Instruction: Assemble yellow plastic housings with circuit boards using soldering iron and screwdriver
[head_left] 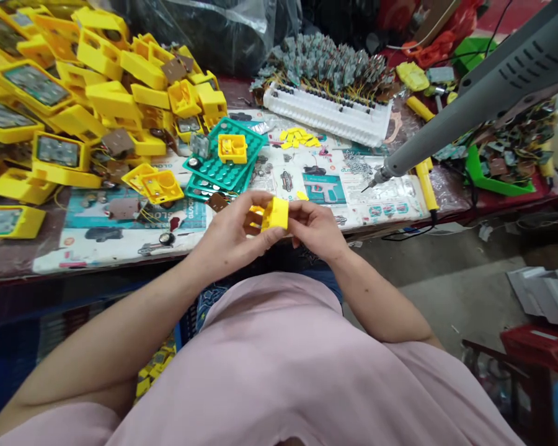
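Note:
A small yellow plastic housing is held in front of my body, over the table's near edge. My left hand is wrapped round its left side, thumb below and fingers above. My right hand is closed at the housing's right side, its fingertips pinched together; whatever they pinch is too hidden to make out. Just beyond are green trays with another yellow housing on top. Two open yellow pieces lie to the left, near a small round black part.
Yellow housings are heaped at the left. A white rack with circuit boards stands at the back. A grey electric screwdriver hangs at the right above small screws. A green bin holds wired parts.

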The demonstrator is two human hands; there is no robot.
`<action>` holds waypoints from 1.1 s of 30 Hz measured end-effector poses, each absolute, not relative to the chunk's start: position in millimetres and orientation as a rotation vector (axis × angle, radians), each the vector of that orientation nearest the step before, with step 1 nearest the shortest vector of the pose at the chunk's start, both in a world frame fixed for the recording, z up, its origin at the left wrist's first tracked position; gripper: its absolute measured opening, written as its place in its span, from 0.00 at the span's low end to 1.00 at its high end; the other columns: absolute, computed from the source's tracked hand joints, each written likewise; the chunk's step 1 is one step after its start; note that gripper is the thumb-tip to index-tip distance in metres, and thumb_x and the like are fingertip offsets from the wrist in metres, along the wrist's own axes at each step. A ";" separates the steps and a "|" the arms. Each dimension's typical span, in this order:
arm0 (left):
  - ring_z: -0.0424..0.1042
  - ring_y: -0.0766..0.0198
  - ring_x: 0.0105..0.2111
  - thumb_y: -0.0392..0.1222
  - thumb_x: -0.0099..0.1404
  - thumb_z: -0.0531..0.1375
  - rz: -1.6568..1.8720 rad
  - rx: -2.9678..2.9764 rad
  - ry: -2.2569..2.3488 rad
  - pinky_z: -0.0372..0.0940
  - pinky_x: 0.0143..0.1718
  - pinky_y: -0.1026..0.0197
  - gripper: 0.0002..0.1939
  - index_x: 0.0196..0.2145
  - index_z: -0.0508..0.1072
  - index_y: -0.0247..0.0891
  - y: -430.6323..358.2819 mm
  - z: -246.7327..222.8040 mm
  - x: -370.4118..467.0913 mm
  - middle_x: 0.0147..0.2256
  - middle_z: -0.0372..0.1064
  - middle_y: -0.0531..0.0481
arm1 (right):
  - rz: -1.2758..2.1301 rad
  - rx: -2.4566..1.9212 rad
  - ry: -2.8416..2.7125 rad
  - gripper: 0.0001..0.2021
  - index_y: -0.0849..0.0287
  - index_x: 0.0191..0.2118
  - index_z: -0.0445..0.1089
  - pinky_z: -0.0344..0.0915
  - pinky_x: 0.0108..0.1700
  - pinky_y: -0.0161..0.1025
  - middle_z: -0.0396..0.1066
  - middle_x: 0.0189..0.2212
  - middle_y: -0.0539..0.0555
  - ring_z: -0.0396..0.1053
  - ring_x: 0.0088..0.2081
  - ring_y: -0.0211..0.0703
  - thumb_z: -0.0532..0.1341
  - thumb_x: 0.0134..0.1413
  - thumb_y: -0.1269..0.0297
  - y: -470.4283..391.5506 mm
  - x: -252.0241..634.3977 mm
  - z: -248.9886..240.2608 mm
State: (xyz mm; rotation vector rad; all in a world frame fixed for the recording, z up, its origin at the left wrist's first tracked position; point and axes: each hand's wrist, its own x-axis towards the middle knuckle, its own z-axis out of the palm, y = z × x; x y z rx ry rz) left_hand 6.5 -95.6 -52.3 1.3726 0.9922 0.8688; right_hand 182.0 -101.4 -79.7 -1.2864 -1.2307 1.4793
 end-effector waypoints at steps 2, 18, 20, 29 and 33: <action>0.74 0.58 0.39 0.42 0.49 0.74 0.877 1.363 1.053 0.70 0.37 0.63 0.23 0.42 0.74 0.35 -74.1 -42.5 19.7 0.42 0.72 0.46 | 1.582 -1.274 -1.012 0.24 0.55 0.37 0.67 0.56 0.20 0.30 0.68 0.24 0.44 0.65 0.24 0.33 0.72 0.37 0.47 -90.1 182.7 -83.0; 0.68 0.67 0.24 0.62 0.63 0.61 1.030 0.709 0.927 0.58 0.22 0.63 0.22 0.42 0.75 0.41 -79.5 -22.8 4.1 0.36 0.73 0.49 | 1.125 -1.310 -1.235 0.20 0.55 0.43 0.69 0.67 0.55 0.44 0.78 0.40 0.53 0.75 0.47 0.40 0.49 0.67 0.44 -31.0 216.7 -93.9; 0.68 0.66 0.25 0.65 0.59 0.63 0.967 0.675 0.922 0.57 0.22 0.63 0.24 0.42 0.77 0.43 -85.3 -28.5 1.5 0.36 0.74 0.48 | 1.052 -1.307 -1.297 0.21 0.54 0.43 0.70 0.68 0.53 0.44 0.77 0.41 0.53 0.76 0.47 0.41 0.49 0.67 0.44 -31.6 222.6 -91.3; 0.63 0.71 0.20 0.58 0.44 0.75 0.909 0.396 0.827 0.56 0.18 0.68 0.24 0.36 0.80 0.42 -89.3 -44.1 -3.0 0.32 0.76 0.49 | 0.361 -1.656 -1.967 0.06 0.58 0.38 0.79 0.69 0.46 0.45 0.77 0.34 0.55 0.72 0.35 0.44 0.64 0.56 0.68 -52.3 258.2 -85.2; 0.63 0.72 0.20 0.58 0.46 0.75 0.930 0.401 0.834 0.56 0.17 0.69 0.24 0.36 0.80 0.42 -89.2 -46.3 -5.7 0.33 0.76 0.49 | 0.309 -1.708 -2.110 0.06 0.58 0.37 0.79 0.68 0.43 0.45 0.76 0.37 0.57 0.71 0.38 0.47 0.63 0.57 0.68 -45.5 253.8 -90.2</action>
